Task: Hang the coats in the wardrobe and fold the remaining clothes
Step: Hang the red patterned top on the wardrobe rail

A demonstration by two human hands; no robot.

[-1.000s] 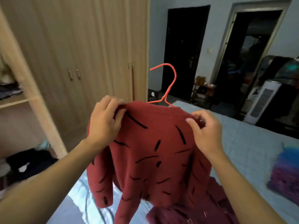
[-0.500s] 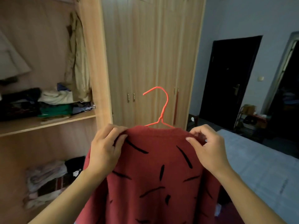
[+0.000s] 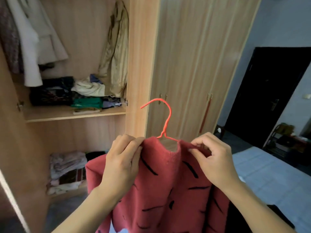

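A red coat (image 3: 170, 187) with black dashes hangs on an orange wire hanger (image 3: 164, 121), held up in front of me. My left hand (image 3: 122, 163) grips the coat's left shoulder. My right hand (image 3: 213, 160) pinches the right shoulder near the collar. The hanger's hook points left, toward the open wardrobe (image 3: 141, 64). Inside it hang a white coat (image 3: 33, 41) and a beige jacket (image 3: 116, 52); the rail is out of view.
A wardrobe shelf (image 3: 74, 113) carries folded clothes, and more lie stacked below (image 3: 65, 170). The shut wardrobe doors (image 3: 193, 64) stand straight ahead. A bed with a pale blue cover (image 3: 269, 179) is at the right, with a dark door (image 3: 267, 91) behind it.
My view has swung left from the bed to the open wardrobe. Both hands kept hold of the red coat and raised it, so the hanger now faces the wardrobe.
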